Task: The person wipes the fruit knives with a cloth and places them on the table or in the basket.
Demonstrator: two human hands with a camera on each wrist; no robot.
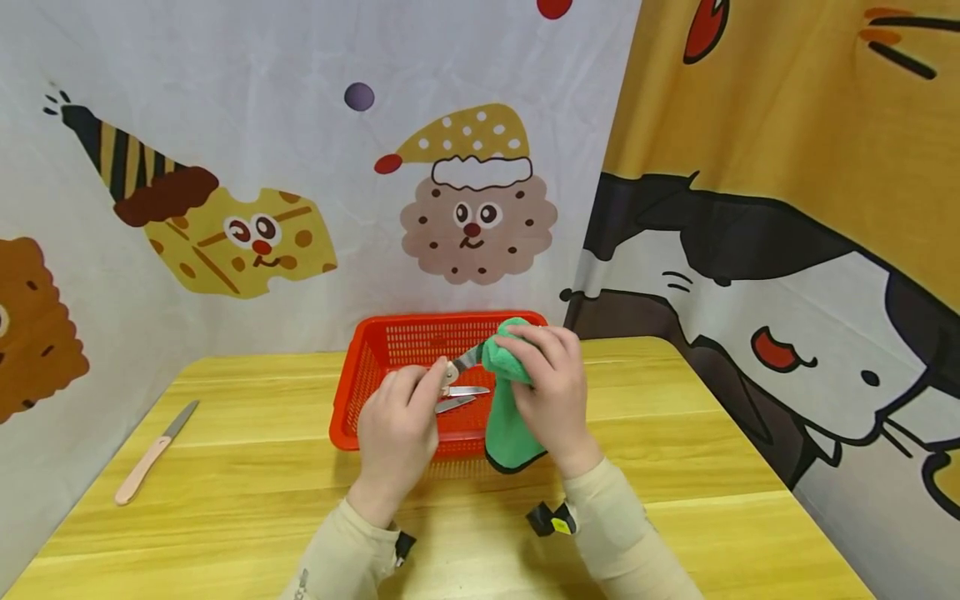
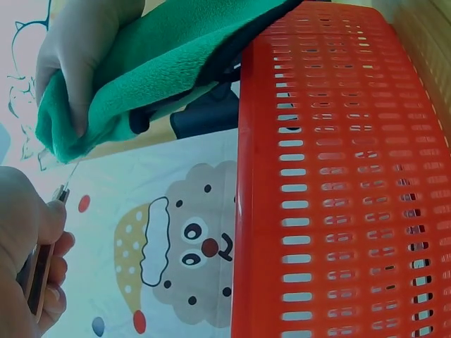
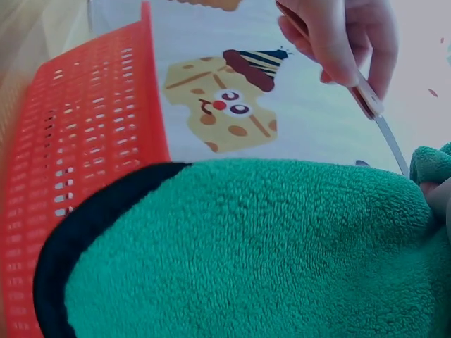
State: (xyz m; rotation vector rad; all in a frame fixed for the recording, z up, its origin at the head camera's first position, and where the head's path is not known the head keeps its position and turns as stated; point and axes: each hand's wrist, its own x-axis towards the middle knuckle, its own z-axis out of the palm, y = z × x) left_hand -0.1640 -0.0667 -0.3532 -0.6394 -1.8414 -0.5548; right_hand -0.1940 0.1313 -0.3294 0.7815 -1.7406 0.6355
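Note:
Above the front of a red plastic basket (image 1: 347, 400), my left hand (image 1: 400, 425) grips a folding knife (image 1: 450, 372) by its pale handle. The blade (image 3: 392, 144) points up to the right. My right hand (image 1: 551, 383) holds a green cloth (image 1: 513, 429) with a dark edge, bunched around the blade's tip, so the tip is hidden. The rest of the cloth hangs down over the basket's front right rim. Inside the basket lie more knives (image 1: 468, 391), their handles partly hidden behind my left hand.
Another knife (image 1: 157, 454) with a pale pinkish handle lies on the wooden table (image 1: 247, 500) at the left. Behind the table hangs a white curtain (image 1: 285, 50) with cartoon prints, and a yellow one (image 1: 787, 108) hangs on the right.

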